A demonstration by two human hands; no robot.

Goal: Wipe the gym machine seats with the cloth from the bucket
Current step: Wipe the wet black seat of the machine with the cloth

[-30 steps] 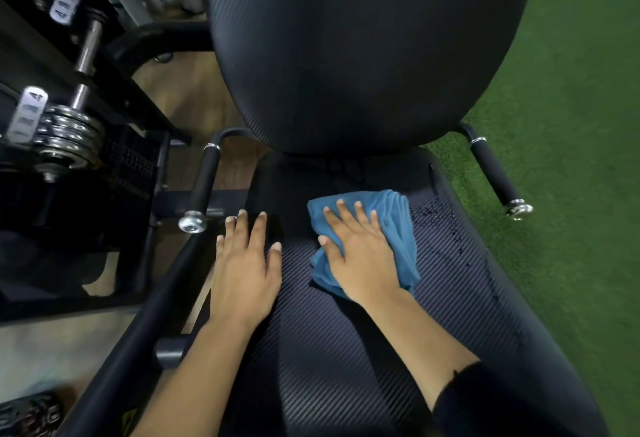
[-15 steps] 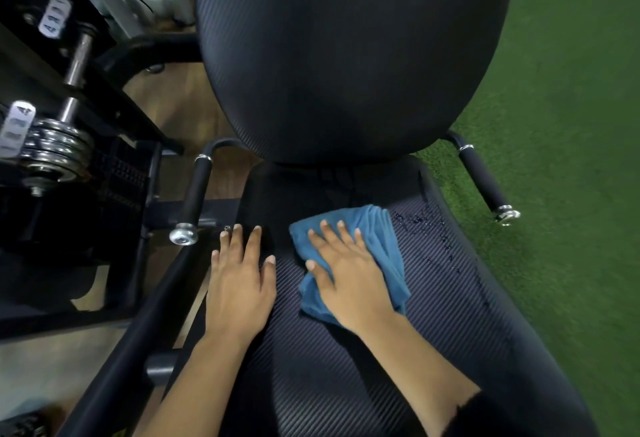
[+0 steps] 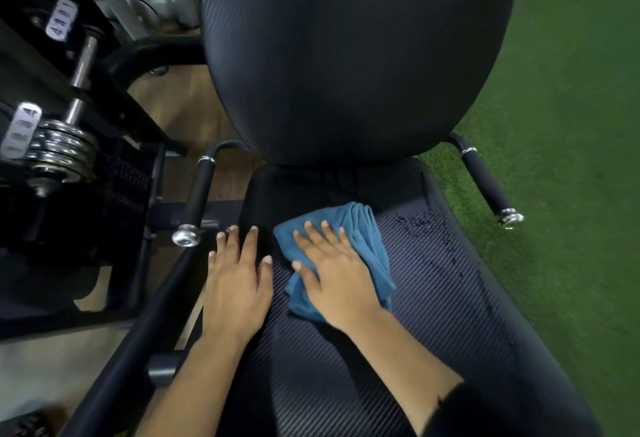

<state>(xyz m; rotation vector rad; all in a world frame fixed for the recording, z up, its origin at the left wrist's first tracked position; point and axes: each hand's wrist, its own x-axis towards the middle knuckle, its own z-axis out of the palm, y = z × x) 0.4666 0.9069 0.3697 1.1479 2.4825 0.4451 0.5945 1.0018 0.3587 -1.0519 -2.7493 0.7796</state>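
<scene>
A folded blue cloth (image 3: pixel 365 229), soft and bunched into ridges along its far side, is pressed flat on the black seat pad (image 3: pixel 433 315) just below the centre of the frame by the right hand (image 3: pixel 332 270), whose fingers are spread straight over the fabric rather than curled round it. The left hand (image 3: pixel 237 284) is laid palm down, fingers extended, on the seat's left edge, just beside the cloth but not touching it. The pad's vinyl is marked with fine diagonal ribbing, and water droplets (image 3: pixel 426 225) are scattered on it right of the cloth, near the rounded right rim. The broad oval backrest (image 3: pixel 356 56), in the same ribbed vinyl, fills the upper centre and overhangs the seat's back. Foam-sleeved handles with chrome end caps are set on either side: the left handle (image 3: pixel 201 191) close to the left fingertips, the right handle (image 3: pixel 485 180) well apart from the cloth. Bare seat is left open toward the lower right, with green turf (image 3: pixel 571 125) beyond. Chrome weight plates (image 3: pixel 62 152) are stacked at the left edge.
</scene>
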